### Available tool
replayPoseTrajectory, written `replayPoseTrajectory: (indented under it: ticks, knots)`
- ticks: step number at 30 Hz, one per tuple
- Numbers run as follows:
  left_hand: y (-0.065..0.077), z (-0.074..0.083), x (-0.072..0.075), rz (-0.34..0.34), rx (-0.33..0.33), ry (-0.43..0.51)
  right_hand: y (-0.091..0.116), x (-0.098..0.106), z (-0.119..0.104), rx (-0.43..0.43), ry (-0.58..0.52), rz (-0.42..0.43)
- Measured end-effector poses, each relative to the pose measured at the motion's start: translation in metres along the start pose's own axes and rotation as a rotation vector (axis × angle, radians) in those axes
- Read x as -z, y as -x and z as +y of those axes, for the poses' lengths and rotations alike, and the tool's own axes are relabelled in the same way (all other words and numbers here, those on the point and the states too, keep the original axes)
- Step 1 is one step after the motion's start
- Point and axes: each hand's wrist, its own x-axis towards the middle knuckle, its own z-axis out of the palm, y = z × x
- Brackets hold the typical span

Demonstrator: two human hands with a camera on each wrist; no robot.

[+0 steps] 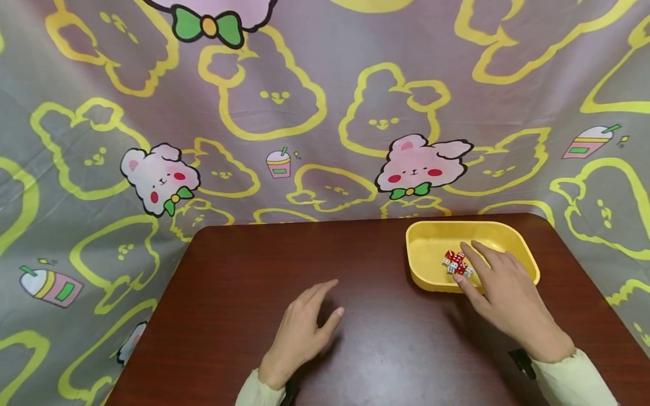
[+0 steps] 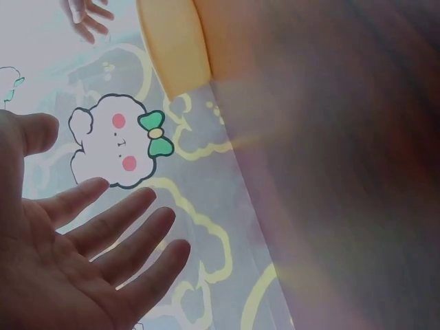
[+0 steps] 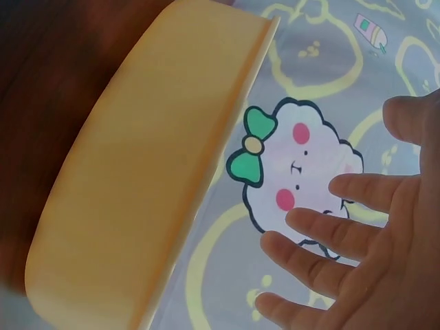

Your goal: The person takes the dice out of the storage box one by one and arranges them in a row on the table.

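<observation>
A yellow plastic basin (image 1: 421, 276) stands at the back right of the table, with several red and white dice (image 1: 455, 264) gathered on its floor. Over the basin's front right side hovers my right hand (image 1: 508, 287), fingers spread and holding nothing; its thumb and fingertips overlap the dice's edge in the head view. In the right wrist view the basin's outer wall (image 3: 137, 158) lies left of the spread fingers (image 3: 330, 234). My left hand (image 1: 303, 330) hangs above the table's middle, fingers relaxed and apart, with nothing in the palm (image 2: 69, 275).
The dark brown wooden table (image 1: 244, 270) reaches back to a grey curtain (image 1: 325, 101) printed with yellow outlines and pink rabbits. More of that cloth hangs along both sides of the table. Pale sleeves (image 1: 574, 378) cover both forearms.
</observation>
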Motion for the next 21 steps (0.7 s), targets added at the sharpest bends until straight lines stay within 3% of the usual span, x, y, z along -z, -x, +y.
replayPoseTrajectory:
  ticks: [7,14,21]
  knots:
    - [-0.008,0.01,0.002,-0.006,0.008,0.017,0.001,0.005,0.011,-0.064,-0.006,0.023]
    - [-0.008,0.01,0.002,0.008,-0.004,0.034,0.002,0.01,0.019,-0.117,0.009,0.031]
    - [-0.01,0.012,0.001,0.016,-0.021,0.039,0.004,0.017,0.034,-0.237,-0.019,0.004]
